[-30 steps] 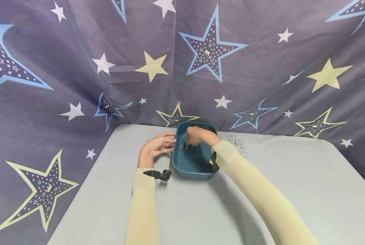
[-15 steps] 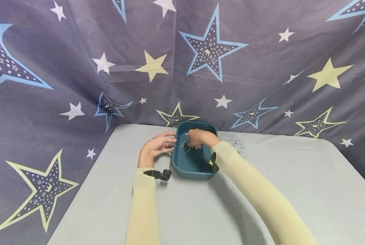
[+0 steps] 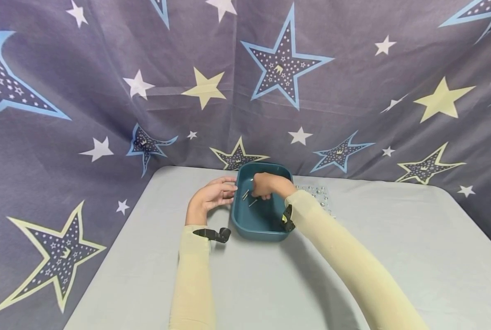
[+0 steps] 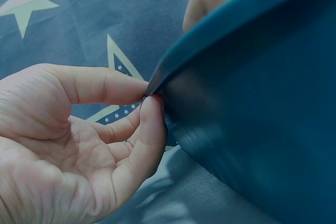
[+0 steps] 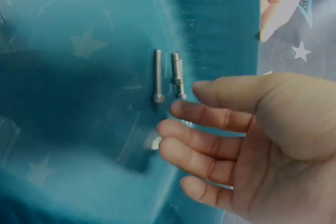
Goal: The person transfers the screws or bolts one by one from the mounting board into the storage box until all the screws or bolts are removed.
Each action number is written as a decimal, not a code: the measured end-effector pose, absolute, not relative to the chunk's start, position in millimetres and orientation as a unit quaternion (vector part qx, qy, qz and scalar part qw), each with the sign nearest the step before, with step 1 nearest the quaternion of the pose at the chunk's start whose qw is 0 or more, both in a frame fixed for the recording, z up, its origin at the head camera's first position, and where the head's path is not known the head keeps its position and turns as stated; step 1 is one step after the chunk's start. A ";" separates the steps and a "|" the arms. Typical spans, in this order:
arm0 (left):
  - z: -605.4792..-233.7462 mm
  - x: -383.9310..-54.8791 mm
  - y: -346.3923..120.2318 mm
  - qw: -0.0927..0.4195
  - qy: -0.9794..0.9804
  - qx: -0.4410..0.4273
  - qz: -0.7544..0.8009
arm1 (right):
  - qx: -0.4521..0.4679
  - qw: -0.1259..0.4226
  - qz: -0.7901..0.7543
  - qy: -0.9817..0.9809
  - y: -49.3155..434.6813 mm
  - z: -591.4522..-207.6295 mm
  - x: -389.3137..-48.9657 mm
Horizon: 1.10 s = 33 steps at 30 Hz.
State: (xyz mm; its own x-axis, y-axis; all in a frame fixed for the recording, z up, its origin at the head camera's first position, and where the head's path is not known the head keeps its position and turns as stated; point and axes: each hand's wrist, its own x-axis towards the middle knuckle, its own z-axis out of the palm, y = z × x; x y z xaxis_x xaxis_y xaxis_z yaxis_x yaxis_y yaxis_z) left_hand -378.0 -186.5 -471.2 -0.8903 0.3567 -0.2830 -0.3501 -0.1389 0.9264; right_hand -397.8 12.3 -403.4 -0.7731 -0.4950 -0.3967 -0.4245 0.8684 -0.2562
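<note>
A teal plastic bin (image 3: pixel 259 215) stands on the table. My left hand (image 3: pixel 215 196) is at its left side; in the left wrist view the thumb and a finger pinch its rim (image 4: pixel 205 35). My right hand (image 5: pixel 236 140) reaches down inside the bin, fingers loosely bent with nothing between thumb and forefinger. Just beyond its fingertips a bolt (image 5: pixel 158 76) with a round head lies on the bin floor. Close beside it are more bolts (image 5: pixel 179 74), lying side by side. A small pale piece (image 5: pixel 156 142) shows at the middle fingertips, partly covered by them.
To the bin's right, partly behind the right forearm, a clear sheet or tray (image 3: pixel 323 197) bears several small shiny metal pieces. A star-patterned curtain (image 3: pixel 352 91) hangs right behind the table (image 3: pixel 245 284). Each wrist wears a black camera mount (image 3: pixel 213 235).
A bolt that stood below my right fingertips a second ago now lies on the bin floor, apart from them. The right hand has shifted slightly; the left has stayed at the rim.
</note>
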 end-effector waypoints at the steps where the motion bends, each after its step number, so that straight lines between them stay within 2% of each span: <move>1: -471.2 -377.9 -186.6 0.234 0.614 0.004 0.754 | -0.248 0.231 -0.083 0.937 12.6 -402.0 -397.3; 6: -471.8 -378.9 -185.3 0.235 0.615 0.003 0.753 | -0.265 0.230 -0.115 0.929 15.8 -391.4 -394.7; 16: -468.0 -380.3 -185.1 0.233 0.624 0.011 0.746 | -0.309 0.195 -0.168 0.916 36.2 -357.5 -384.9; 25: -473.2 -381.7 -184.9 0.232 0.620 0.004 0.750 | -0.304 0.101 -0.234 0.918 77.6 -336.5 -375.1; 33: -474.4 -380.8 -184.9 0.230 0.619 0.001 0.751 | -0.275 -0.003 -0.233 0.933 110.2 -339.9 -369.0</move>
